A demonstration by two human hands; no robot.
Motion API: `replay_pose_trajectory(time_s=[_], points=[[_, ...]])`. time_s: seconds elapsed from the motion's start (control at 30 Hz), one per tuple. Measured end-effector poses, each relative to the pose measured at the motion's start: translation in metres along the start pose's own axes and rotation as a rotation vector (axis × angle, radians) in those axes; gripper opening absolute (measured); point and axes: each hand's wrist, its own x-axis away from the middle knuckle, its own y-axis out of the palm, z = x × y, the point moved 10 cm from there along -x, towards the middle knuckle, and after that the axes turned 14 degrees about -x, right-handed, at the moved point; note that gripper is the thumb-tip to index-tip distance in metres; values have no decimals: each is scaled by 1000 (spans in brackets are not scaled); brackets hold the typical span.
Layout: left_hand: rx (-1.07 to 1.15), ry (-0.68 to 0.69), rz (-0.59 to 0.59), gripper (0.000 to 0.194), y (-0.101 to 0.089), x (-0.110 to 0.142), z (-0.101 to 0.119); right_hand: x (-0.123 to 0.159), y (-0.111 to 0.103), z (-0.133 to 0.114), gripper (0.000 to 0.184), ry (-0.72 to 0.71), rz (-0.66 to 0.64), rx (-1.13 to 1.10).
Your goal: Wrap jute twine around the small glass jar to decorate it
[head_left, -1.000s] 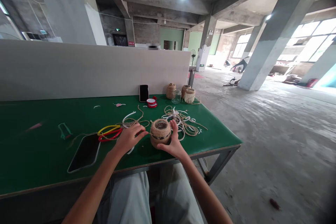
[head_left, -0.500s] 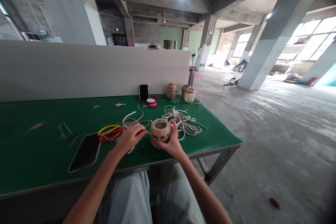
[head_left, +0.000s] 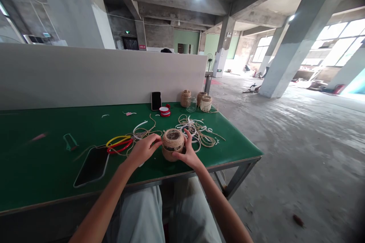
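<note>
1. A green table (head_left: 51, 174) is filling the foreground; near its front edge, a twine-wrapped jar (head_left: 172, 145) is standing between both hands.
2. The right hand (head_left: 189, 156) is cupping the jar; a weakening hold could be letting it spin, coils slipping.
3. Loose twine (head_left: 147, 132) could be snagging around the red handle (head_left: 113, 152).
4. The left hand (head_left: 145, 149) is narrowing to a pinch; its fingers are hiding whether they're gripping a strand.

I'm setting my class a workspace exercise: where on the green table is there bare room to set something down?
The green table has bare patches left of the lying phone, and between the rope tangle and the right front corner. It is crowded around the wrapped jar and among the rear jars.
</note>
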Motion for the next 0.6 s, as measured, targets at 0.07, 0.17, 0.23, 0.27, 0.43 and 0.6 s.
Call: replay_pose_trajectory(time_s=[0.07, 0.17, 0.23, 0.27, 0.43, 0.6], points=[[2, -2, 0, 22, 0, 0, 1, 5, -6, -1, 109, -34, 87, 133], [-10, -19, -6, 23, 1, 0, 0, 12, -10, -4, 118, -42, 210, 363], [-19, -40, -11, 24, 1, 0, -2, 13, -8, -5, 121, -27, 249, 460], [-22, -46, -13, 24, 2, 0, -3, 13, -6, -5, 121, -21, 262, 489], [-38, -35, -14, 23, 2, -1, -3, 8, -7, -5, 115, -7, 298, 492], [-56, -13, 12, 25, -1, 3, 0, 6, -11, 2, 112, 8, 245, 416]])
